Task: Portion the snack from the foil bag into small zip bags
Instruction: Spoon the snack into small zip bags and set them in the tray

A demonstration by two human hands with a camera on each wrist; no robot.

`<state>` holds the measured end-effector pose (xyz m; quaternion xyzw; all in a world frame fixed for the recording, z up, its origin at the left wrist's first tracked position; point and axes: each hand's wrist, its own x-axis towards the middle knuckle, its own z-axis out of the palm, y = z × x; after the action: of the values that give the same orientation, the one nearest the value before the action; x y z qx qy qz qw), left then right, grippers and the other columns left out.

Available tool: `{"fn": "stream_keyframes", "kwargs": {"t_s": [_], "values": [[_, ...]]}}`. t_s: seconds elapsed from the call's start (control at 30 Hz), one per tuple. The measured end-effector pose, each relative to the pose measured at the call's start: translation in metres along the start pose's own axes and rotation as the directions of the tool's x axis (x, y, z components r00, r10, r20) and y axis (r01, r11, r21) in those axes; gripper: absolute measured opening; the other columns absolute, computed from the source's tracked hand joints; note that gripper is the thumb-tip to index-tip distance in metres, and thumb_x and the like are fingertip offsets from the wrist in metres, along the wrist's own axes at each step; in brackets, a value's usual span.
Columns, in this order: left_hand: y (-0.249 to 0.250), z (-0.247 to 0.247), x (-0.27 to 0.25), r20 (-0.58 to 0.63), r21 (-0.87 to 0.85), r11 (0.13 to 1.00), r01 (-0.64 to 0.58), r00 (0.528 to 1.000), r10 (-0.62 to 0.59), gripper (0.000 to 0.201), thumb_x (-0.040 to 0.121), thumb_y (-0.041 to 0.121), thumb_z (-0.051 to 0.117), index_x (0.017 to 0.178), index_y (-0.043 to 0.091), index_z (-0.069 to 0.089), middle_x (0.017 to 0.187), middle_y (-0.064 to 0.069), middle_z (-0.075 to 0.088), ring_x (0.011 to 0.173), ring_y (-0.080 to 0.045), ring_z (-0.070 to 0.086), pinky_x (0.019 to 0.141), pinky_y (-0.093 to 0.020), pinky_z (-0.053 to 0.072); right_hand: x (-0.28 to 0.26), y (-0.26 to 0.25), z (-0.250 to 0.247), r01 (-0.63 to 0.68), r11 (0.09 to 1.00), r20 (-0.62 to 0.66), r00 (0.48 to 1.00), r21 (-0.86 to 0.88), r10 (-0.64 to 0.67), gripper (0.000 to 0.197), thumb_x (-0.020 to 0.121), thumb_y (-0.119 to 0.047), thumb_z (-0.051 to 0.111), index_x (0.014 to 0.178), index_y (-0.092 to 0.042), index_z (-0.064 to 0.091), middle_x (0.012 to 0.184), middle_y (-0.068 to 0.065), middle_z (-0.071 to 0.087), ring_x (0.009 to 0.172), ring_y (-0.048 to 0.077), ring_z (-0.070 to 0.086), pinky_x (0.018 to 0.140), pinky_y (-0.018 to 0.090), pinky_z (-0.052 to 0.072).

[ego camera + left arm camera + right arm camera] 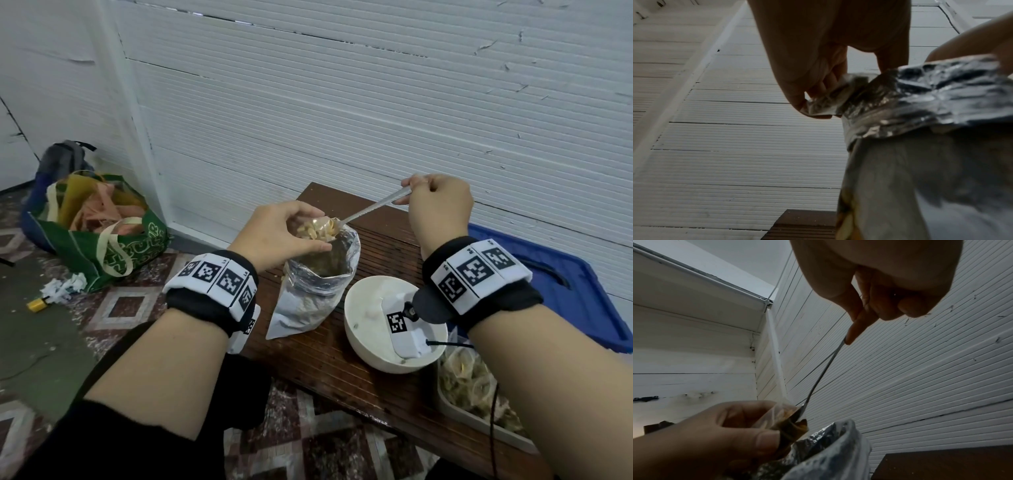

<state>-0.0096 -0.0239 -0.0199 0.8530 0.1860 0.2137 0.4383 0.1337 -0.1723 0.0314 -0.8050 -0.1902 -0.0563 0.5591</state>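
Note:
A silver foil bag (308, 301) stands open on the brown slatted table (342, 373). Just above its mouth my left hand (305, 229) pinches a small clear zip bag (781, 415) open between thumb and fingers. My right hand (411, 193) grips the end of a metal spoon (373, 207) by its handle. The spoon's bowl, heaped with pale snack pieces (317, 231), sits at the small bag's opening. From the right wrist view the spoon (824, 369) slants down into the small bag, with the foil bag (828, 451) below it. The left wrist view has the crumpled foil rim (920, 97) beside my left fingers (818, 84).
A white bowl (356, 329) sits right of the foil bag, under my right wrist. A tray (455, 411) with several filled zip bags (472, 377) is at the table's near right. A blue lid (565, 281) lies beyond. A green shopping bag (102, 246) stands on the floor at left.

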Motion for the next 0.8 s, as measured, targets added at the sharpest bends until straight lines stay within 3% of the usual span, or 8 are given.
{"fn": "stream_keyframes", "kwargs": {"t_s": [0.13,0.27,0.47,0.53,0.67,0.8], "values": [[0.002,0.006,0.0,-0.017,-0.004,1.0,-0.016,1.0,0.016,0.049,0.064,0.033,0.087,0.108,0.03,0.066,0.097,0.018,0.065,0.092,0.003,0.06,0.079,-0.011,0.048,-0.007,-0.004,0.003,0.04,0.998,0.027,0.999,0.048,-0.041,0.027,0.097,-0.018,0.048,0.081,-0.016,0.07,0.074,-0.003,0.067,0.062,-0.002,0.053,0.055,0.002,0.039],[0.004,0.009,-0.001,-0.034,-0.011,0.999,-0.032,0.999,0.031,0.041,0.069,0.032,0.084,0.105,0.03,0.065,0.093,0.018,0.065,0.086,0.007,0.058,0.069,-0.002,0.045,-0.014,-0.01,0.003,0.149,0.981,0.054,0.986,0.127,-0.156,0.022,0.097,-0.02,0.05,0.083,-0.024,0.067,0.071,-0.007,0.068,0.074,0.007,0.064,0.073,0.014,0.045],[0.002,0.005,0.001,-0.121,-0.055,0.998,-0.003,0.993,-0.004,0.04,0.076,0.034,0.078,0.11,0.023,0.06,0.098,0.013,0.062,0.09,0.0,0.06,0.073,-0.01,0.047,-0.009,-0.015,-0.01,0.264,0.939,-0.111,0.963,0.22,-0.244,0.02,0.097,-0.017,0.05,0.089,-0.018,0.068,0.078,-0.009,0.066,0.076,0.006,0.066,0.074,0.013,0.049],[0.0,0.003,0.002,-0.13,-0.07,0.997,0.012,0.991,-0.021,0.042,0.076,0.036,0.077,0.112,0.021,0.06,0.101,0.013,0.062,0.094,-0.001,0.06,0.075,-0.01,0.046,-0.005,-0.013,-0.015,0.251,0.941,-0.18,0.96,0.225,-0.213,0.02,0.097,-0.017,0.05,0.088,-0.018,0.068,0.075,-0.011,0.065,0.073,0.005,0.066,0.074,0.015,0.05],[0.0,0.002,0.003,-0.135,-0.107,0.994,0.028,0.99,-0.042,0.047,0.075,0.038,0.077,0.113,0.018,0.059,0.107,0.005,0.064,0.1,-0.01,0.062,0.087,-0.024,0.052,0.0,-0.006,-0.019,0.187,0.961,-0.254,0.958,0.204,-0.132,0.02,0.097,-0.02,0.05,0.088,-0.019,0.068,0.071,-0.013,0.064,0.071,0.002,0.063,0.07,0.01,0.047],[-0.001,0.001,0.002,-0.138,-0.109,0.994,0.03,0.989,-0.045,0.045,0.075,0.036,0.077,0.113,0.019,0.059,0.105,0.007,0.063,0.098,-0.007,0.062,0.087,-0.02,0.05,-0.001,0.004,-0.017,0.112,0.976,-0.264,0.963,0.188,-0.06,0.021,0.097,-0.02,0.049,0.089,-0.017,0.068,0.074,-0.005,0.067,0.065,0.0,0.061,0.062,0.005,0.042]]}}
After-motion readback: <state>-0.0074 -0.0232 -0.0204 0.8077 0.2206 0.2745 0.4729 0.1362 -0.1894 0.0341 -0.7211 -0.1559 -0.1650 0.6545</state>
